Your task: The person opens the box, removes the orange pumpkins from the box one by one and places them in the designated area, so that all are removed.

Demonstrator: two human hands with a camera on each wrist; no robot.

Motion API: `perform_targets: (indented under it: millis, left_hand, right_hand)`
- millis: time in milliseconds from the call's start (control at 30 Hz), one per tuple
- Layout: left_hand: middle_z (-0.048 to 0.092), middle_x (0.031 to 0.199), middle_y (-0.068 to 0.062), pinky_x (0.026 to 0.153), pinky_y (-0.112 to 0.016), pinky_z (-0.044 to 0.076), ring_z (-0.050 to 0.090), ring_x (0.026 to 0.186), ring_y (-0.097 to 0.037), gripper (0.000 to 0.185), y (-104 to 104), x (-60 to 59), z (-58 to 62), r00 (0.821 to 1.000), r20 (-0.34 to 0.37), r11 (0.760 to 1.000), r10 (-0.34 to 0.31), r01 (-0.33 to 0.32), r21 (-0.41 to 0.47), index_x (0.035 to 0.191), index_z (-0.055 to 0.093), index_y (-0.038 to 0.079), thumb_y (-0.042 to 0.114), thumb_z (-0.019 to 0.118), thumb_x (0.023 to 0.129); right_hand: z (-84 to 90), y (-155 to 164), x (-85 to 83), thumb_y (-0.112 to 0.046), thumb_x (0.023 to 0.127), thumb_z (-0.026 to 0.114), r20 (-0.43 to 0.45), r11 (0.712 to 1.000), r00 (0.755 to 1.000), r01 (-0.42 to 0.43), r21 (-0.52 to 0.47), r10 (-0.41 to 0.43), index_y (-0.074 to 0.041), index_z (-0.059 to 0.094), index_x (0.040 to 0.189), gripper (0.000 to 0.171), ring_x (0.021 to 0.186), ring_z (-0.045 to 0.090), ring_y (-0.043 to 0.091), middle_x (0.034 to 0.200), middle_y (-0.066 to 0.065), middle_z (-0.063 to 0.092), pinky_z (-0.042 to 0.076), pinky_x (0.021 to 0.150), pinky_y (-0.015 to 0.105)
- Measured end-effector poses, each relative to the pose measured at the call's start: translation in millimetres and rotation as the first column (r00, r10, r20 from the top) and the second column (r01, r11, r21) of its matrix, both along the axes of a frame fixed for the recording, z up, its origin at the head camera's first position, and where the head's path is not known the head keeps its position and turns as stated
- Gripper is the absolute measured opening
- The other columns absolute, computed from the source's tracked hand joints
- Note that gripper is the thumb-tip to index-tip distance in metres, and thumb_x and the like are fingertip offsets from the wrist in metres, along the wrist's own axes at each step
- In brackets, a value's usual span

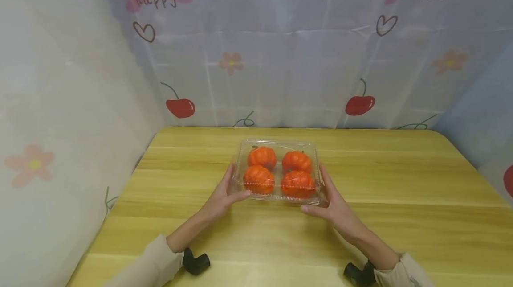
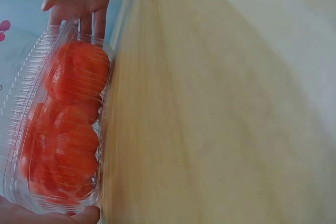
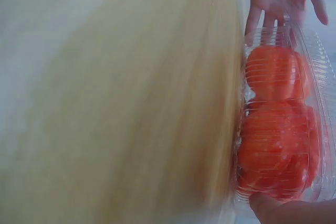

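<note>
A clear plastic clamshell box (image 1: 278, 144) with a ridged lid is closed over several small orange toy pumpkins (image 1: 262, 157), set in two rows. My left hand (image 1: 218, 200) holds the box by its left side, the thumb lying over the front corner and the fingers along the side. On the opposite side my right hand (image 1: 340, 211) holds it, with fingers at the side wall and the thumb near the front edge. In the left wrist view the box (image 2: 31, 108) stands between both hands, and the pumpkins (image 2: 73, 140) show through its wall.
The wooden table (image 1: 192, 153) has rounded back corners. Behind it hangs a pale curtain (image 1: 280, 77) printed with cherries, hearts and flowers, and similar cloth (image 1: 60, 100) runs along the left. Black wrist-worn pieces (image 1: 196, 262) sit below each sleeve cuff.
</note>
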State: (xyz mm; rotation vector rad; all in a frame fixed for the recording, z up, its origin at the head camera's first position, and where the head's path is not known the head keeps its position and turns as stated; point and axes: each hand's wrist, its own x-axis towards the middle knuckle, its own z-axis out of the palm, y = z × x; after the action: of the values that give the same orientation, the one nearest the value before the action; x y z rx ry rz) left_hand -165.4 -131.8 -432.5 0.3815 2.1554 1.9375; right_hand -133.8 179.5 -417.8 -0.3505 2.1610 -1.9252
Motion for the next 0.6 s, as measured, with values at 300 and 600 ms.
perform_targets:
  millis: [300,600]
  left_hand:
    - [-0.005,0.165,-0.005,0.117,-0.049,0.016,0.002,0.150,-0.029,0.109,0.0,1.8,-5.0,1.000,0.012,1.000,-0.019,0.019,0.008,0.158,-0.010,0.011,0.020,0.074,0.089]
    - [-0.002,0.165,-0.004,0.116,-0.045,0.022,0.010,0.149,-0.025,0.119,2.5,4.1,-8.7,0.999,-0.037,0.998,0.015,-0.017,-0.064,0.157,-0.012,0.011,0.014,0.081,0.083]
  right_hand:
    - [-3.0,-1.4,-1.0,-0.009,0.087,0.075,0.015,1.000,1.000,0.022,-0.001,-0.022,-0.030,-0.008,0.159,0.112,0.148,0.002,0.040,0.164,0.010,-0.007,0.021,0.111,0.065]
    - [-3.4,-2.6,-3.8,-0.009,0.086,0.077,-0.006,0.999,0.999,0.032,0.018,-0.032,-0.028,-0.007,0.159,0.113,0.149,0.004,0.036,0.165,0.004,-0.006,0.019,0.112,0.062]
